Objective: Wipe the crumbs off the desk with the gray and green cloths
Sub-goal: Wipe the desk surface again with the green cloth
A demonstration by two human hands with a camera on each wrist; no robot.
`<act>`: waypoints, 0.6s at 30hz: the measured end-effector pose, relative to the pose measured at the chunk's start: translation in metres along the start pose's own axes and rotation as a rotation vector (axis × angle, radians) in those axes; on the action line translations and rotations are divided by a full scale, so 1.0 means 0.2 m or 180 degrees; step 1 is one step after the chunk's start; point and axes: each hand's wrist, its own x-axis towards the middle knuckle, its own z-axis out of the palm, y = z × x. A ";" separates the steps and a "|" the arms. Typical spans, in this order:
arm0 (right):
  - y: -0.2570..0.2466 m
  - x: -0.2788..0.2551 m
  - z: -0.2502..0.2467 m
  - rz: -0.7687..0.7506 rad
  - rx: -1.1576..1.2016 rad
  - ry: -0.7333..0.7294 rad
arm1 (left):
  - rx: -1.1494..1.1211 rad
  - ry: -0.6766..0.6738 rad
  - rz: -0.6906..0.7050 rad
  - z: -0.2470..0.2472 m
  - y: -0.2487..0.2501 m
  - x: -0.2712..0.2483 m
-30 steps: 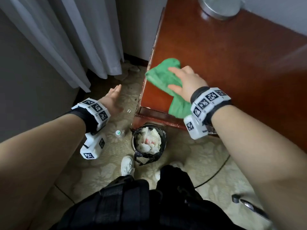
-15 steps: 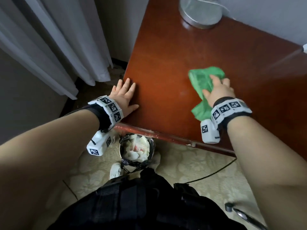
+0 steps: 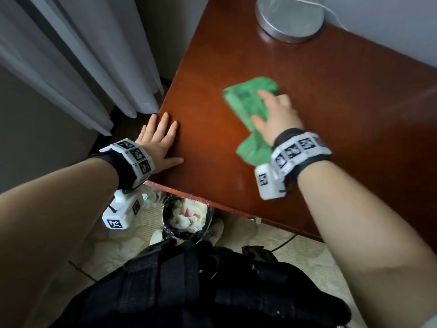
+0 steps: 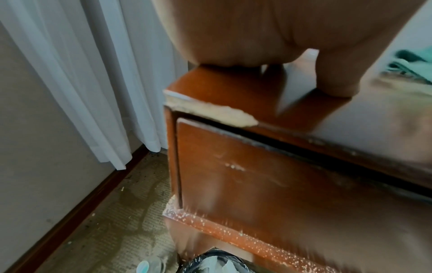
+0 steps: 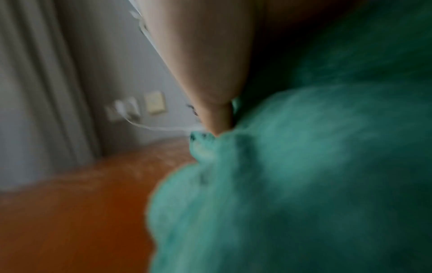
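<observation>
A crumpled green cloth (image 3: 248, 102) lies on the reddish-brown desk (image 3: 343, 102), and my right hand (image 3: 275, 114) presses down on it with fingers spread flat. In the right wrist view the green cloth (image 5: 304, 184) fills the frame, blurred, under my thumb. My left hand (image 3: 160, 138) rests flat on the desk's near left corner, fingers straight, holding nothing. The left wrist view shows my left hand (image 4: 257, 37) on that chipped corner of the desk (image 4: 233, 103). I see no gray cloth and cannot make out crumbs on the desk top.
A round metal lamp base (image 3: 289, 17) stands at the desk's back edge. A bin lined with a black bag (image 3: 186, 216) full of white waste sits on the floor below the front edge. White curtains (image 3: 71, 67) hang at the left. A cable (image 3: 283, 243) runs over the carpet.
My right hand slid the green cloth from the desk's left edge rightward, then a little back left. My left hand came up from beside the desk and settled flat on its corner.
</observation>
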 end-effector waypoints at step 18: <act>-0.35 -0.22 0.19 -0.2041 -0.0697 -0.1340 | -0.1029 0.0055 -0.0763 0.06 -0.09 -0.19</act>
